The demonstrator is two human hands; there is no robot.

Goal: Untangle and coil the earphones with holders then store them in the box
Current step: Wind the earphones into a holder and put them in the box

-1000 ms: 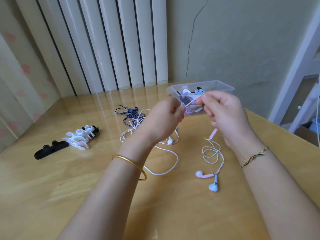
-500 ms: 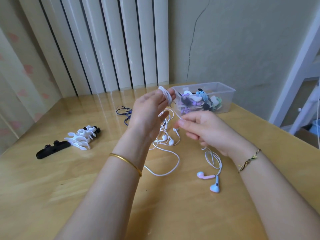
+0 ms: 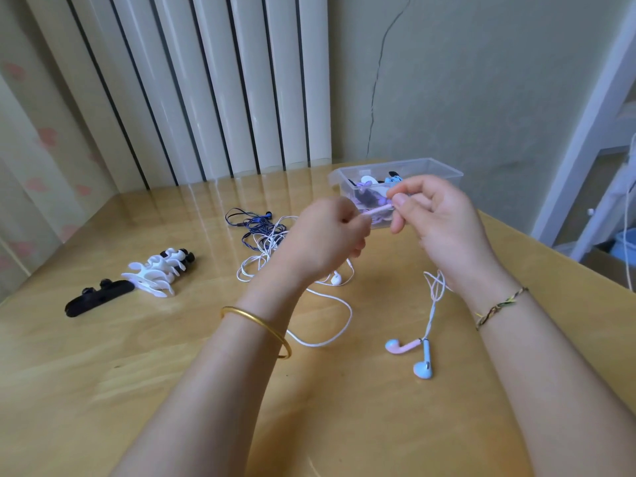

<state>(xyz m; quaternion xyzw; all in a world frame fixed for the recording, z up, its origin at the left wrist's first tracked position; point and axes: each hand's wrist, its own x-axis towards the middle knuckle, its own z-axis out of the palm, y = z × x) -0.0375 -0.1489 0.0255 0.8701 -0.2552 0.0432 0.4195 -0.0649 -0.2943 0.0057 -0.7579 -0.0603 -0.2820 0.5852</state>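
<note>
Snagging threatens — left hand and right hand, fingers curled, pinch the plug of the pink-and-blue earphones near the box at the desk's far edge, and the twisted cord below may knot.

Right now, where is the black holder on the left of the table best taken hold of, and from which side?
Take the black holder across its narrow width, near its left end, coming from above. It lies flat and long on the table, and its right end sits by the white holders, so the left end leaves the grip more room.
</note>
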